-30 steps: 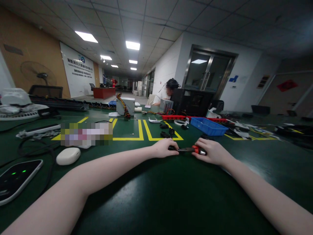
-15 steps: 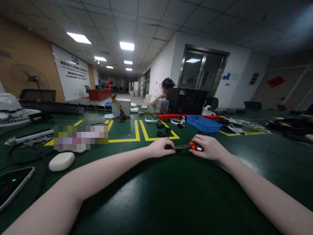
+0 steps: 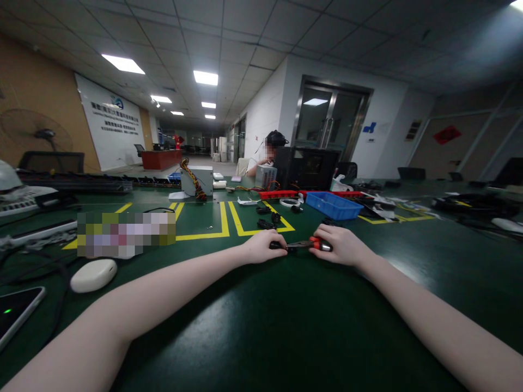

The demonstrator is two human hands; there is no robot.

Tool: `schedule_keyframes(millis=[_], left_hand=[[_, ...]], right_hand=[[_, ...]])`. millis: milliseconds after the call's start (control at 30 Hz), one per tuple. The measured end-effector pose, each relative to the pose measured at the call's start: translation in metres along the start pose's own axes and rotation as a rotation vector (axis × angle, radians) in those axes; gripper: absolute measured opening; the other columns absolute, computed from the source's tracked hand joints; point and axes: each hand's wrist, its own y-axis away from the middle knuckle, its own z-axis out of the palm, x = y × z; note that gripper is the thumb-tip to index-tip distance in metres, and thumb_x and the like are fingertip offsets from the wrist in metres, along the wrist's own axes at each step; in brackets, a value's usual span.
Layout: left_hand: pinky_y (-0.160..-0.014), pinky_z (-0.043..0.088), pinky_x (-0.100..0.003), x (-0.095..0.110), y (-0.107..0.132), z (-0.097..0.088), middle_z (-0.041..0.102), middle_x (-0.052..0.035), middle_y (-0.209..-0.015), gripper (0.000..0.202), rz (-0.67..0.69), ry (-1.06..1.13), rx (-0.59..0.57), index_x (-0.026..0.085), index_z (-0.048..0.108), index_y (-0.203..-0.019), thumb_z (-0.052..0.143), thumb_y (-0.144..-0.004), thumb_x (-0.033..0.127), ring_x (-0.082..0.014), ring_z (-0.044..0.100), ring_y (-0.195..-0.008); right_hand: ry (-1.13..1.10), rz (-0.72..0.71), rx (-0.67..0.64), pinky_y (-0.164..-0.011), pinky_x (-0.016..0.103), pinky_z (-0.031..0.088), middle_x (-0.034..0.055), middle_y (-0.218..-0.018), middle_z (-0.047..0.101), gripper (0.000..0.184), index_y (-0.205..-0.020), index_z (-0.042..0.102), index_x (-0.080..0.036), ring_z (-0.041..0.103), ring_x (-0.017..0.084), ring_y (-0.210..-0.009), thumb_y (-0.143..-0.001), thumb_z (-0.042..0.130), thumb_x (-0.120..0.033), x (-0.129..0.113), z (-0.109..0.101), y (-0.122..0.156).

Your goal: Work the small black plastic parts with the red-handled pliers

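Observation:
My right hand [image 3: 340, 243] is closed around the red-and-black handles of a pair of pliers [image 3: 301, 244], whose metal jaws point left. Between the fingers of my left hand [image 3: 265, 246] is a small black part [image 3: 278, 245], mostly covered by the fingertips. The tips of the jaws reach this part; whether they grip it I cannot tell. Both hands are low over the green table [image 3: 253, 316]. Just beyond my left hand lie several small black pieces [image 3: 267, 222].
A blue tray [image 3: 334, 206] stands beyond my right hand. Farther back are a power supply [image 3: 196, 181] with bundled wires, a black computer case [image 3: 306, 167] and a seated person [image 3: 261, 160]. On the left lie a white rounded case [image 3: 93, 275], a phone [image 3: 20, 313] and cables.
The whole view has shifted slightly, so things appear a little farther left. My hands keep the same hold on the pliers and the black part.

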Motion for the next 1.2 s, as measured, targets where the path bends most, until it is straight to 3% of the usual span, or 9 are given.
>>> schedule_keyframes(millis=[1200], left_hand=[[-0.092, 0.045, -0.032, -0.0051, 0.0001, 0.0019, 0.067, -0.0051, -0.099, 0.016, -0.034, 0.030, -0.014, 0.018, 0.069, -0.094, 0.064, -0.085, 0.030, -0.0199, 0.060, -0.097]], right_hand=[[0.022, -0.014, -0.006, -0.064, 0.030, 0.040, 0.0077, -0.079, 0.062, 0.031, -0.084, 0.058, -0.019, 0.057, 0.020, -0.072, -0.084, 0.053, -0.050, 0.0024, 0.0028, -0.0014]])
